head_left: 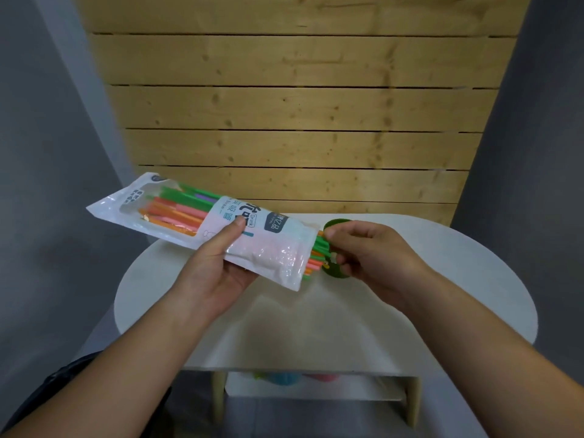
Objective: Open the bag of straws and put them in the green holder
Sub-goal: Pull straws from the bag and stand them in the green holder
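Head view: gripping bag with left hand, pinching straws with right hand, half hiding green holder on white table.

Your left hand holds the bag above the table, slanting away to your left; straws stick out of its right end; your right hand pinches those ends, partly covering the holder just right of the bag; a plank wall stands behind the table; a shelf lies beneath it.
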The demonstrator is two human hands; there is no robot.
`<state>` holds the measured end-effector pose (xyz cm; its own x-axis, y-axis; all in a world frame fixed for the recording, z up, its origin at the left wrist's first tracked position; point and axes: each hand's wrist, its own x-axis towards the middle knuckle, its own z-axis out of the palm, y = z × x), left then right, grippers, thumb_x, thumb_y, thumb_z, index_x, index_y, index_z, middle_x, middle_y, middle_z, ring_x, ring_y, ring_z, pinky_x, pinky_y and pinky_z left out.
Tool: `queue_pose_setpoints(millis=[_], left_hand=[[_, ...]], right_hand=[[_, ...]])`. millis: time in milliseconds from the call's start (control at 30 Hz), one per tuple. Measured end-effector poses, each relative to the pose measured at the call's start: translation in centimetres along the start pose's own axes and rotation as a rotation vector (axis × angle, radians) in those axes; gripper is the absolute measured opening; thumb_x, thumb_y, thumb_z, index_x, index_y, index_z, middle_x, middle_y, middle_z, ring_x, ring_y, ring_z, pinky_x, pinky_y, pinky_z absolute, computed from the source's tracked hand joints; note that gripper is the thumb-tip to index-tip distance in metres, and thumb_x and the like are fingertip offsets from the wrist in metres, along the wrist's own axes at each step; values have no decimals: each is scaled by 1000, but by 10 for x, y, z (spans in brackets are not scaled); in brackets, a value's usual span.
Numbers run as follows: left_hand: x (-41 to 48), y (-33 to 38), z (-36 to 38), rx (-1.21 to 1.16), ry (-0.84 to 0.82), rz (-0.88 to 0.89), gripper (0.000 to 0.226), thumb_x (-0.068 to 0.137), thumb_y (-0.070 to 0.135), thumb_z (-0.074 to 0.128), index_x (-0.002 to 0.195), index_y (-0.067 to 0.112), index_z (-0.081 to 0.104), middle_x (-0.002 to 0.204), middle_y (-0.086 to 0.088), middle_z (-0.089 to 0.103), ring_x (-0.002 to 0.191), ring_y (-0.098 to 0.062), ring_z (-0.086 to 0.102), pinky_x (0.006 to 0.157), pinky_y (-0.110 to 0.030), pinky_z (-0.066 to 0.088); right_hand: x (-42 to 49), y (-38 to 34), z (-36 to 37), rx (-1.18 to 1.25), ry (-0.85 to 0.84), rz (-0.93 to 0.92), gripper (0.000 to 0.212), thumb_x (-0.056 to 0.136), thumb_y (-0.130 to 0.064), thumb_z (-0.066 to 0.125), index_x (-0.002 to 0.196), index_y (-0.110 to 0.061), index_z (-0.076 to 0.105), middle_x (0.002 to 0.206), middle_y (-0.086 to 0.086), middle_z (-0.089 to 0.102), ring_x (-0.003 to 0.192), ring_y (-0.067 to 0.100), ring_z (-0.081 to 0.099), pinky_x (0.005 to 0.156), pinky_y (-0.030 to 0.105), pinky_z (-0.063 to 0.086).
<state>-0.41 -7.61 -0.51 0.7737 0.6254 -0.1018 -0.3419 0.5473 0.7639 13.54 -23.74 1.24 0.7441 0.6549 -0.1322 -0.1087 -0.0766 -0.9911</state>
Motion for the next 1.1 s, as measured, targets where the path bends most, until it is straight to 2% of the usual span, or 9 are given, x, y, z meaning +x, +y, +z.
queue_pose_setpoints(millis=[233,300,433,500,600,700,800,967,1100], left_hand=[[-2,-1,0,34,-37,12,19,90,17,64,107,16,71,101,-7,78,88,-20,76,72,-35,63],[-3,-1,-2,42,-38,18,27,87,18,66,113,16,69,105,-8,77,91,-22,75,73,-36,63],[-4,0,-4,23,-33,34,17,92,15,62,106,17,71,101,-7,78,88,-21,76,73,-36,63],[-3,2,-6,-10,-17,38,19,94,15,61,110,16,70,103,-7,78,90,-21,76,72,-36,63],[0,6,-9,-74,16,56,29,93,15,62,121,14,67,115,-9,76,99,-23,75,77,-40,63],[1,6,-9,-122,29,67,36,89,15,65,125,15,65,120,-10,74,104,-24,73,85,-44,61],[1,2,-7,-115,20,51,30,89,15,65,120,16,67,119,-10,74,105,-25,73,91,-47,57],[1,2,-6,-150,35,61,30,92,14,64,121,16,66,119,-10,74,105,-25,73,92,-48,56],[2,4,-7,-226,79,72,28,94,12,63,122,15,64,120,-10,74,109,-27,72,96,-52,53]], right_hand=[[2,0,2,69,-52,47,5,87,-6,71,82,-5,73,74,10,65,63,14,56,54,20,51],[1,0,1,69,-69,51,3,86,-3,71,84,-5,73,75,10,66,63,14,58,53,19,51],[0,-3,-4,51,-22,22,11,84,1,72,95,2,72,73,15,66,61,17,58,52,19,51],[1,-5,-7,74,-1,27,7,85,3,69,91,1,71,66,12,65,57,16,57,51,19,51],[3,-7,-12,231,31,63,12,88,4,63,83,-5,68,64,9,61,53,11,56,49,18,50],[3,-4,-10,438,-4,86,3,90,-5,65,91,-6,68,72,10,62,57,11,57,52,18,51],[2,1,-1,498,-30,90,7,90,-9,67,96,-6,69,79,11,64,60,10,59,55,17,54],[8,-1,0,724,76,110,2,90,-3,66,90,-1,65,96,17,64,76,15,62,58,16,57],[8,3,3,919,85,134,15,87,-14,71,97,-5,64,107,15,62,89,15,61,67,19,60]])
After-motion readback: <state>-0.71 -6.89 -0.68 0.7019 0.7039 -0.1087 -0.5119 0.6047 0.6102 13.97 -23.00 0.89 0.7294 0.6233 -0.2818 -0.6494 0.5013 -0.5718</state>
